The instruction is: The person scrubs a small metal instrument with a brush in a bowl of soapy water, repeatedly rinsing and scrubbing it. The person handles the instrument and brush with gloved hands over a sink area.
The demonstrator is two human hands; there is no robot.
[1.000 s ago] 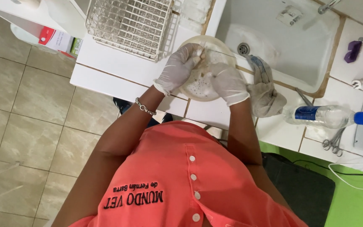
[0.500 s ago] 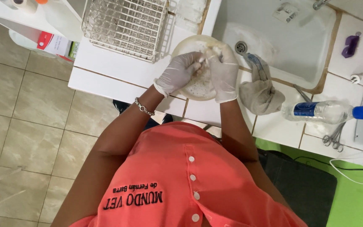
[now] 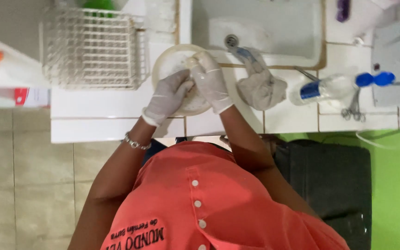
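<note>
A round, pale, translucent bowl (image 3: 170, 60) rests on the white tiled counter (image 3: 98, 111) just left of the sink. Both my hands wear white gloves and meet over the bowl. My left hand (image 3: 167, 98), with a bracelet at the wrist, is curled against the bowl's near side and grips it. My right hand (image 3: 210, 83) reaches in from the right, its fingertips pinched on a small pale wad (image 3: 191, 60) inside the bowl. The hands hide the bowl's near right part and whatever lies there.
A wire dish rack (image 3: 93, 46) stands left of the bowl. The sink (image 3: 274, 23) with its drain (image 3: 231, 40) is behind it. A grey cloth (image 3: 261, 87), a clear bottle with a blue cap (image 3: 334, 88) and metal scissors (image 3: 352, 110) lie to the right.
My hands have stayed on the bowl, with the right fingers shifting toward its far rim. The camera has drifted, so the counter now sits higher and further left in view.
</note>
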